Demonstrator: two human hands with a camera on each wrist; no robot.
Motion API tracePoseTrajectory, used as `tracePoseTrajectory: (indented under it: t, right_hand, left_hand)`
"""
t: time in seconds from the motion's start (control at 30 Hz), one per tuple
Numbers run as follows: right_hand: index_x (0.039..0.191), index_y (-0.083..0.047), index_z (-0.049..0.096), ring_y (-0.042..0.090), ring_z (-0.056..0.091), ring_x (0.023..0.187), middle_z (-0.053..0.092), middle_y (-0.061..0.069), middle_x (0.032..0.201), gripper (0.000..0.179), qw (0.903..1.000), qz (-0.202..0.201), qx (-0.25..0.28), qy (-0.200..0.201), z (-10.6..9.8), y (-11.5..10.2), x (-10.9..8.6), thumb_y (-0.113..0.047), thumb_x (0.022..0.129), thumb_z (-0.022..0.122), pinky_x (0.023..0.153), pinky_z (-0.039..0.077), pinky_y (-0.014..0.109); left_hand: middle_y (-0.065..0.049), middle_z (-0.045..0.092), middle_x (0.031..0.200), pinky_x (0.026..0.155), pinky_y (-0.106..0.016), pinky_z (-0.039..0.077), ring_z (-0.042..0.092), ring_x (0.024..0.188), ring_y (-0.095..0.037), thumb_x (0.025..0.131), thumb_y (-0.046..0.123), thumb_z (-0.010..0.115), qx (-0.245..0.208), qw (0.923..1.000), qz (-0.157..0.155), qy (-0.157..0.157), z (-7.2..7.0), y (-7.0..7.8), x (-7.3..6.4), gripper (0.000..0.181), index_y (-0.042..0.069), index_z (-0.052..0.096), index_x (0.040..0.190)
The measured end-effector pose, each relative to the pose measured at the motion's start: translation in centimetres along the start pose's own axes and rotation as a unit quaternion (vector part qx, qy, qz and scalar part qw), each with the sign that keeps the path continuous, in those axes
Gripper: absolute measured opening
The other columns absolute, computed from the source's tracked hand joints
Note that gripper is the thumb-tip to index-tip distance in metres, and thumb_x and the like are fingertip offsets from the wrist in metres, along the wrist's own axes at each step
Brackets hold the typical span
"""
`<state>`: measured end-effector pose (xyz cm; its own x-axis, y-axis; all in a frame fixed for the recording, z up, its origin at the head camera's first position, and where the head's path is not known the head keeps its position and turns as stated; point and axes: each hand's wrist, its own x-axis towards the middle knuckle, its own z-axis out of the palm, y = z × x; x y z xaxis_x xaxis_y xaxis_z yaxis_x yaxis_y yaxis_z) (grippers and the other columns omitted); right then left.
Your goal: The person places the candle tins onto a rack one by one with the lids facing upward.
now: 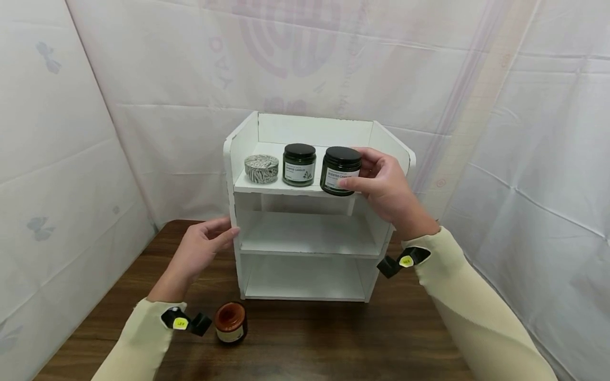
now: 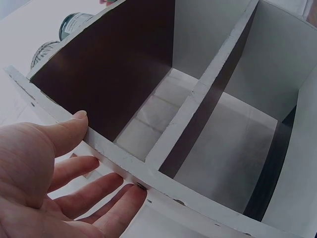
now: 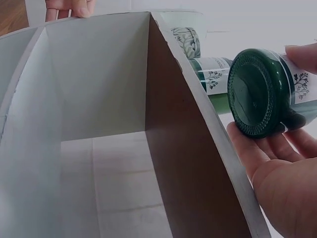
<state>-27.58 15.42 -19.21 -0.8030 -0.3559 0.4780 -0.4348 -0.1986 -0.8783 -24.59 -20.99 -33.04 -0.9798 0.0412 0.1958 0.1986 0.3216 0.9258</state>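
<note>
Jar (image 1: 339, 168): ~vert., R of 2nd jar (image 1: 298, 165)
R hand (image 1: 385, 188): clamped on jar
L hand (image 1: 202, 246): loose, touching shelf unit (image 1: 310, 233)

Brown table (image 1: 333, 338) under white shelf (image 1: 310, 233), amber jar (image 1: 231, 324)

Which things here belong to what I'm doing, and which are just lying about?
In the job:
Held green jar, in your right hand
White shelf unit, touched by your left hand
Likely also: second green jar, patterned tin, both up top

Apparently just lying about:
Amber jar, untouched on the table
</note>
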Motion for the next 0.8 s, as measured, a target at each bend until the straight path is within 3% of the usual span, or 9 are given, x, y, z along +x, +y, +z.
tracePoseTrajectory:
  t: [0.4, 0.63, 0.8]
  right_hand:
    - [0.126, 0.001, 0.066, 0.014, 0.071, 0.086, 0.077, 0.003, 0.105, 0.053, 0.9995, 0.001, -0.029, 0.013, -0.4, -0.2, 1.0, 0.016, 0.076, 0.076, 0.079, 0.062, 0.024]
    - [0.125, 0.0, 0.067, 0.014, 0.071, 0.088, 0.077, 0.003, 0.104, 0.052, 0.9974, 0.014, -0.066, 0.023, -0.7, -0.2, 1.8, 0.011, 0.076, 0.079, 0.081, 0.062, 0.024]
    - [0.125, 0.001, 0.066, 0.013, 0.071, 0.089, 0.077, 0.0, 0.103, 0.052, 0.995, 0.023, -0.095, 0.018, -0.9, -0.3, 2.5, 0.01, 0.075, 0.08, 0.083, 0.061, 0.023]
  left_hand:
    - [-0.018, 0.058, 0.146, 0.096, -0.03, 0.059, 0.065, 0.107, 0.0, 0.098, 0.043, 0.069, -0.003, 1.0, -0.003, -0.002, 0.0, -0.1, 0.0, 0.066, 0.006, 0.052, 0.15]
    - [-0.018, 0.056, 0.148, 0.097, -0.031, 0.059, 0.065, 0.113, -0.006, 0.098, 0.044, 0.069, -0.001, 1.0, -0.005, -0.006, 0.1, -0.1, 0.0, 0.067, 0.007, 0.051, 0.151]
    - [-0.019, 0.057, 0.147, 0.095, -0.027, 0.059, 0.066, 0.11, -0.003, 0.098, 0.043, 0.069, -0.006, 0.9999, -0.006, -0.005, 0.1, 0.0, 0.0, 0.067, 0.006, 0.051, 0.15]
